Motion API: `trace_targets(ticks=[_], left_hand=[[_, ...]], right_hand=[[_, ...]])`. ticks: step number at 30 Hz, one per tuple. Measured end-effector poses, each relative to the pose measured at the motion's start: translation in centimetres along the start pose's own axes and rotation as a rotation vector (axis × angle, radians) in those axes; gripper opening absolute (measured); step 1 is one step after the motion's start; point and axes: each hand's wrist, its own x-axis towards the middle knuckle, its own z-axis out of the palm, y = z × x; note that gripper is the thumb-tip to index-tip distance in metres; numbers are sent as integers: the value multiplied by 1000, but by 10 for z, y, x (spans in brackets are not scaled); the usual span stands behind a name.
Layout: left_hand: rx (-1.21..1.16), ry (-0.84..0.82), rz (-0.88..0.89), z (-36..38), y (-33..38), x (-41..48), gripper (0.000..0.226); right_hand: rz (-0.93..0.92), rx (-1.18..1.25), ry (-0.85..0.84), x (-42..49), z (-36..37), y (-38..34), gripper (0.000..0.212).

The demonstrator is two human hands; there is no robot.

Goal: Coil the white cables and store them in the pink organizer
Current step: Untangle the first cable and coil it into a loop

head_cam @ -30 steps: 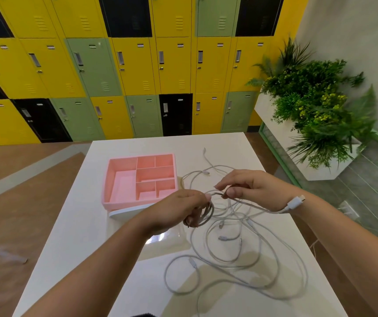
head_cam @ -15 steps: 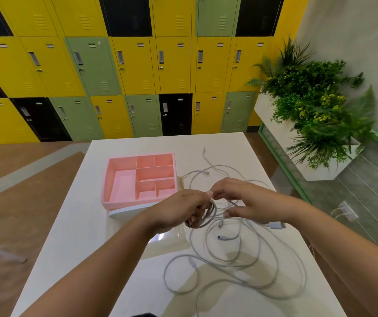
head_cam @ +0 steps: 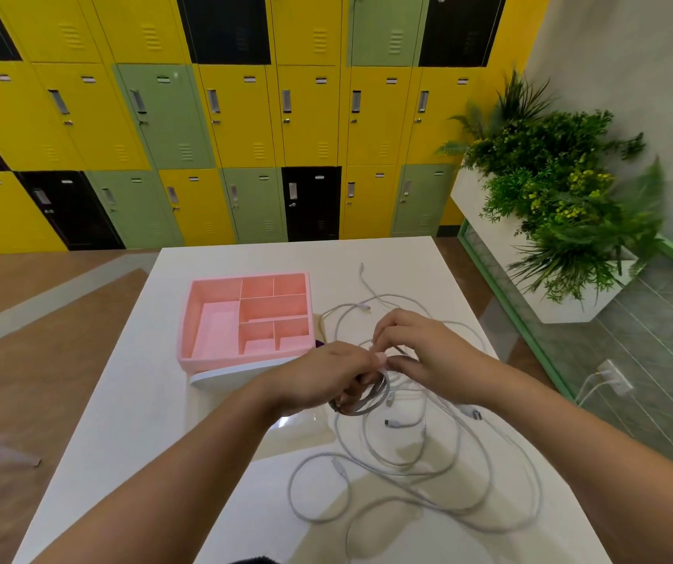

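Note:
My left hand [head_cam: 328, 374] grips a small coil of white cable [head_cam: 369, 398] above the middle of the white table [head_cam: 131, 421]. Right beside it, my right hand [head_cam: 420, 352] pinches the same cable's free length at the coil's top. That cable's tail hangs down to a plug [head_cam: 474, 413]. Several more white cables [head_cam: 404, 470] lie tangled in loose loops on the table under and in front of both hands. The pink organizer [head_cam: 245, 317], divided into several empty compartments, sits to the left of the hands on a white base.
A planter with green plants [head_cam: 558, 205] stands to the right of the table. Yellow, green and black lockers [head_cam: 212, 116] line the far wall. A wall socket with a plugged white lead [head_cam: 613, 376] is low on the right.
My right hand has swung in from the right to the coil, bringing the cable's free length with it. The plug end has dropped lower. My left hand has kept its hold.

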Motion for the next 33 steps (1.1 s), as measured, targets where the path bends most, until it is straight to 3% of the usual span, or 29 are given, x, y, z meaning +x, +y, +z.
trace_targets(ticks=[4,6,8,12,14,20,24,28,33], left_hand=[[-4,43,-20,-5,-4,0,39],[-13,65,-21,-9,-3,-2,38],[-15,69,-13,-10,-3,-3,37],[-51,57,-1,-7,-2,-3,36],[-62,62,3,-4,-1,-2,36],[-56,114,-17,-1,-11,2,39],[-67,120,-5,4,-14,2,39],[-16,149,25,10,-10,1,41],[-73,164,48,9,-8,2,40]], right_hand=[[89,-10,-292,-4,-7,-6,52],[76,-53,-341,-9,-4,-7,72],[65,-69,-308,-12,0,-6,79],[25,-32,-113,-9,7,-3,55],[47,44,-97,-6,8,-5,50],[155,5,-322,-5,2,-4,57],[178,12,-365,-6,-2,-6,52],[247,165,-249,-6,1,-12,30],[325,305,-53,-10,11,-21,26]])
